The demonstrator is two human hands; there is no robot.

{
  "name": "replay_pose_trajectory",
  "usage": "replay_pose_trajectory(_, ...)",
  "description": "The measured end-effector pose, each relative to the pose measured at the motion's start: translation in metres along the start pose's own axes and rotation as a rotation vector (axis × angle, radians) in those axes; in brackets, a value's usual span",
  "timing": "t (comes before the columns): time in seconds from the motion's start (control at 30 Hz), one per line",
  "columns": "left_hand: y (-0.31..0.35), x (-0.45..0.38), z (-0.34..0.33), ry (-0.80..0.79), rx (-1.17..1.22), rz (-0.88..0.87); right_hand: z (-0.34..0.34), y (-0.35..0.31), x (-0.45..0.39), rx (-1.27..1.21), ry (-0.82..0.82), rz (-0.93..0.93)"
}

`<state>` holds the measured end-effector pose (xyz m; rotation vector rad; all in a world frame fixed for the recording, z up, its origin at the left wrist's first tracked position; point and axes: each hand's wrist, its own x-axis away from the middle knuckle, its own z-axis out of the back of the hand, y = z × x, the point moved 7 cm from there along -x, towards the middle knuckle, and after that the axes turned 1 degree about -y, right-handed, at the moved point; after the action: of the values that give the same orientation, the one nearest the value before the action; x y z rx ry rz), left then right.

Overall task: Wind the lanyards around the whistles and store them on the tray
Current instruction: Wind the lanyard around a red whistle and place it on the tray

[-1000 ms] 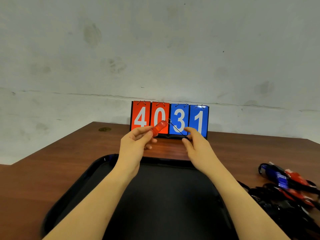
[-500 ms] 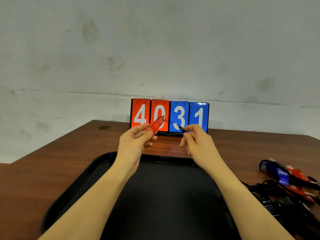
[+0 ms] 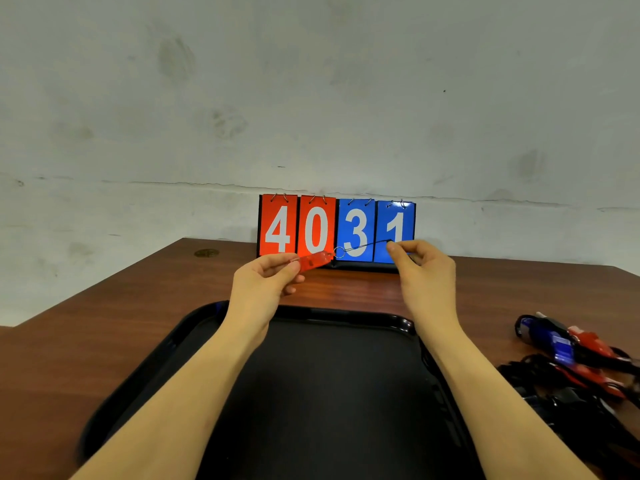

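Red whistle (image 3: 313, 260) held up over the table's far side, beyond the black tray (image 3: 145, 372), pinched in left hand (image 3: 263, 282); right hand (image 3: 424, 271) pinches its black lanyard (image 3: 367, 244), pulled taut from the ring. Flip scoreboard (image 3: 336, 230) reading 4031 stands right behind, partly blocked by both hands. Pile of red and blue whistles (image 3: 575, 362) with tangled lanyards lies on wooden table (image 3: 104, 327), right of tray.
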<state>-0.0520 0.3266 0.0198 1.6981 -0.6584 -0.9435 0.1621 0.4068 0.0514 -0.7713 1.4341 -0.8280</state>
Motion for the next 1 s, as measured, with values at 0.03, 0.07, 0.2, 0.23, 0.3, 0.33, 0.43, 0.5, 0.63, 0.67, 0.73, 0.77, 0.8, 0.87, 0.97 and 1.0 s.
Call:
replay_pose_trajectory(0.03, 0.000, 0.000, 0.000, -0.002, -0.004, 0.009, 0.001, 0.000, 0.000, -0.022, 0.006, -0.009)
replay_pose_trajectory(0.07, 0.000, 0.000, 0.000, -0.009, -0.001, 0.020, 0.002, 0.001, -0.001, -0.040, 0.013, -0.019)
replay_pose_trajectory(0.2, -0.001, 0.004, -0.009, -0.141, 0.168, 0.119, 0.007, 0.011, -0.007, -0.061, 0.036, -0.063)
replay_pose_trajectory(0.23, -0.002, 0.006, -0.012, -0.188, 0.217, 0.152, 0.006, 0.014, -0.008, -0.038, 0.017, -0.069)
replay_pose_trajectory(0.3, -0.004, 0.009, -0.020, -0.258, 0.271, 0.216, -0.001, 0.017, -0.008, 0.118, -0.068, -0.030)
replay_pose_trajectory(0.33, -0.005, 0.011, -0.023, -0.277, 0.287, 0.243, -0.008, 0.016, -0.006, 0.235, -0.131, 0.021)
replay_pose_trajectory(0.43, -0.007, 0.013, -0.027, -0.293, 0.334, 0.281, -0.032, 0.009, 0.007, 0.510, -0.335, 0.195)
replay_pose_trajectory(0.5, -0.009, 0.014, -0.026, -0.264, 0.343, 0.273, -0.045, 0.001, 0.019, 0.644, -0.468, 0.297)
replay_pose_trajectory(0.63, -0.010, 0.013, -0.020, -0.174, 0.184, 0.165, -0.065, -0.012, 0.039, 0.764, -0.680, 0.464)
replay_pose_trajectory(0.67, -0.010, 0.012, -0.019, -0.151, 0.120, 0.127, -0.068, -0.015, 0.043, 0.769, -0.707, 0.504)
replay_pose_trajectory(0.73, -0.007, 0.013, -0.015, -0.110, -0.005, 0.051, -0.071, -0.019, 0.047, 0.747, -0.737, 0.558)
replay_pose_trajectory(0.77, -0.005, 0.013, -0.015, -0.096, -0.068, 0.015, -0.071, -0.020, 0.048, 0.733, -0.747, 0.568)
replay_pose_trajectory(0.8, -0.003, 0.013, -0.014, -0.089, -0.131, -0.019, -0.071, -0.021, 0.049, 0.720, -0.752, 0.571)
replay_pose_trajectory(0.87, -0.001, 0.012, -0.015, -0.086, -0.237, -0.070, -0.068, -0.023, 0.047, 0.693, -0.729, 0.584)
replay_pose_trajectory(0.97, 0.001, 0.012, -0.018, -0.111, -0.334, -0.109, -0.064, -0.025, 0.043, 0.667, -0.678, 0.602)
replay_pose_trajectory(1.0, 0.001, 0.012, -0.020, -0.131, -0.350, -0.115, -0.063, -0.025, 0.043, 0.661, -0.671, 0.605)
